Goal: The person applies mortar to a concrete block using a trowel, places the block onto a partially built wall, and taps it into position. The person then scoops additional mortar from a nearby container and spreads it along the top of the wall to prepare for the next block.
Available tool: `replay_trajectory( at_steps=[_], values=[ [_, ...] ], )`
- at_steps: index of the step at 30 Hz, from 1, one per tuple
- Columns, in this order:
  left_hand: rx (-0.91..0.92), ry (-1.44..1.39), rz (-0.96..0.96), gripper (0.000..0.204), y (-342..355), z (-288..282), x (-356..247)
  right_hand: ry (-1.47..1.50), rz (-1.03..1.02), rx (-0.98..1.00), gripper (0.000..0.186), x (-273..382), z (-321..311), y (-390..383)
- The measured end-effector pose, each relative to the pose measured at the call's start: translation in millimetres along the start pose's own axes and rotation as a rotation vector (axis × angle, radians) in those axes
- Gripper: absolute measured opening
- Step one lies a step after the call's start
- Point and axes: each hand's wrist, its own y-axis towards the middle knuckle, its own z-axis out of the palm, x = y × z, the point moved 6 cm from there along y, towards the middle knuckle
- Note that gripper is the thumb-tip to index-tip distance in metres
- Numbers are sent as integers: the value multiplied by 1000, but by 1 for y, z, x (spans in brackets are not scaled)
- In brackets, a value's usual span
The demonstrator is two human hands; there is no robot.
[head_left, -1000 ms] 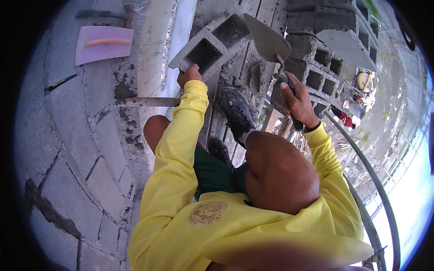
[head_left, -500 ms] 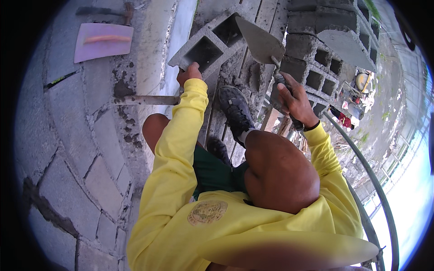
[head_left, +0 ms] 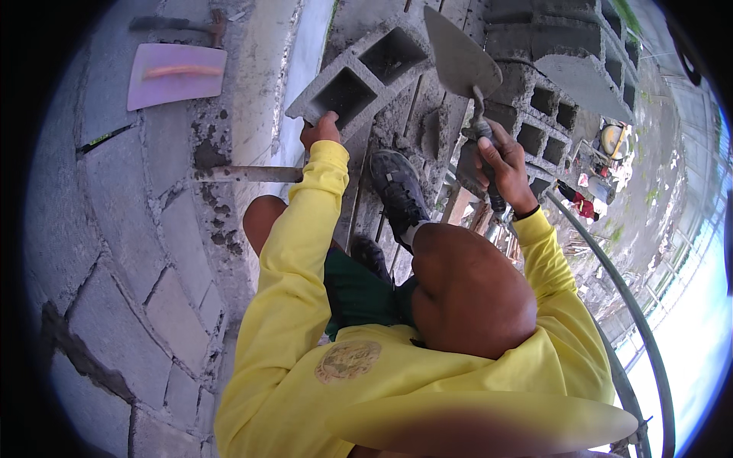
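My left hand (head_left: 321,131) is closed on the near left corner of a grey hollow concrete block (head_left: 372,108), its fingers partly hidden behind the block's edge. Two square holes in the block face me as it sits tilted above the planks. Wrapped round the dark handle of a pointed trowel (head_left: 463,55), my right hand (head_left: 505,166) keeps the grey blade up and to the left. The blade is beside the block's far right end, apart from it.
Stacked hollow blocks (head_left: 544,114) stand at the right, near a metal rail (head_left: 622,294). A block wall (head_left: 145,252) fills the left side, with a pink hand float (head_left: 176,75) and a hammer (head_left: 179,25) at its far end. Far below right, a person (head_left: 584,204) in red shows.
The trowel has moved right, away from the block, and its blade has turned more upright. The block has tipped slightly, so its holes show more; my left hand stays on it.
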Motion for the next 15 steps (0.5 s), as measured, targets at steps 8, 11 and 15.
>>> replay_trajectory(
  at_steps=[8, 11, 15],
  values=[
    [979, -203, 215, 150, -14, -45, 9, -8, 25, -338, 38, -87, -28, 185],
    [861, 252, 447, 169, -1, -39, 21, -503, -78, -483, 46, -94, -41, 218],
    [676, 298, 794, 177, 22, -18, 9, -875, -606, -375, 77, -52, -23, 201]
  ],
)
